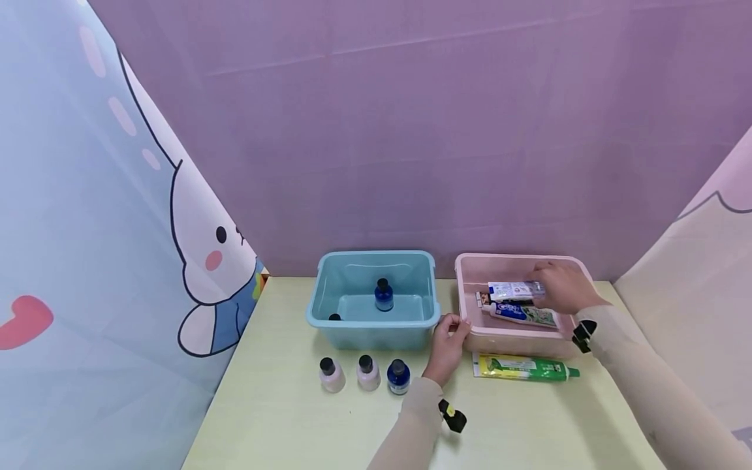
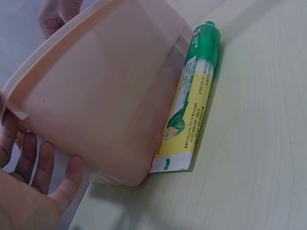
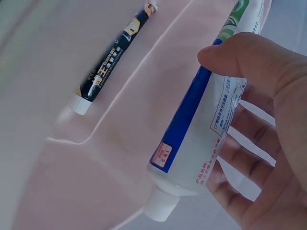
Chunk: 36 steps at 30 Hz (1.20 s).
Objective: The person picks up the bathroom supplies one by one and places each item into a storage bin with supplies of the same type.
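My right hand [image 1: 561, 287] is over the pink basket [image 1: 523, 331] and grips a white toothpaste tube [image 3: 192, 124] with a blue stripe. Its white cap points downward in the right wrist view. On the basket floor lies a thin black tube [image 3: 112, 60] with a white cap. A blue-and-green toothpaste tube [image 1: 523, 314] shows there in the head view. My left hand [image 1: 448, 349] holds the basket's front left corner, fingers bent at the rim. Alongside the basket's front wall lies a green-and-yellow toothpaste tube [image 2: 192, 96].
Left of the pink basket stands a blue basket [image 1: 376, 336] with a dark blue bottle [image 1: 384, 296] and a partly hidden black cap [image 1: 335, 317]. In front stand two pale pink bottles [image 1: 332, 376] and another dark blue bottle [image 1: 398, 377]. A purple cloth [image 1: 411, 143] hangs behind the table.
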### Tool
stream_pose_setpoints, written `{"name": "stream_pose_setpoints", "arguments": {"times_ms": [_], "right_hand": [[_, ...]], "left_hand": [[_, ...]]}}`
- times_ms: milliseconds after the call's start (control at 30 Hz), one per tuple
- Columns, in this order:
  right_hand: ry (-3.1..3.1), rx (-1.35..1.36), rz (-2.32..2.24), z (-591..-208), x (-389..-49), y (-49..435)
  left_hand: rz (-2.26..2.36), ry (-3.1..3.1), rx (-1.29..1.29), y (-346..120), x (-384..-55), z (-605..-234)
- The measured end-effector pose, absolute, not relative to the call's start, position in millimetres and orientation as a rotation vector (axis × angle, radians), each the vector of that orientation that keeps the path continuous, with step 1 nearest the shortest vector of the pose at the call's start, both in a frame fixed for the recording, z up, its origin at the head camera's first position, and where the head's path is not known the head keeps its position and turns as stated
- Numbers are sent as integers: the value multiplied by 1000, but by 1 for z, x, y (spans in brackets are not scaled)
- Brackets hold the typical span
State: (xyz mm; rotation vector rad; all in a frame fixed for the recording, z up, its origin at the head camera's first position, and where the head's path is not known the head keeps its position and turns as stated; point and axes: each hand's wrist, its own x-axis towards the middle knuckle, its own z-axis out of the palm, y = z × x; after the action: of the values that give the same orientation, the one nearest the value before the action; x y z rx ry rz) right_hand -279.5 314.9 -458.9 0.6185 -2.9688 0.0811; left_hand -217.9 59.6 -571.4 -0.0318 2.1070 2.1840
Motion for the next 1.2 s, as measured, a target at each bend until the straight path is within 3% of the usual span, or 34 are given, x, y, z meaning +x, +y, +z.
{"name": "stream_pose_setpoints", "arguments": {"times_ms": [1200], "right_hand": [[-3306, 593, 246, -473, -332, 321]], "left_hand": [[2141, 2111, -53, 58, -218, -570]]}}
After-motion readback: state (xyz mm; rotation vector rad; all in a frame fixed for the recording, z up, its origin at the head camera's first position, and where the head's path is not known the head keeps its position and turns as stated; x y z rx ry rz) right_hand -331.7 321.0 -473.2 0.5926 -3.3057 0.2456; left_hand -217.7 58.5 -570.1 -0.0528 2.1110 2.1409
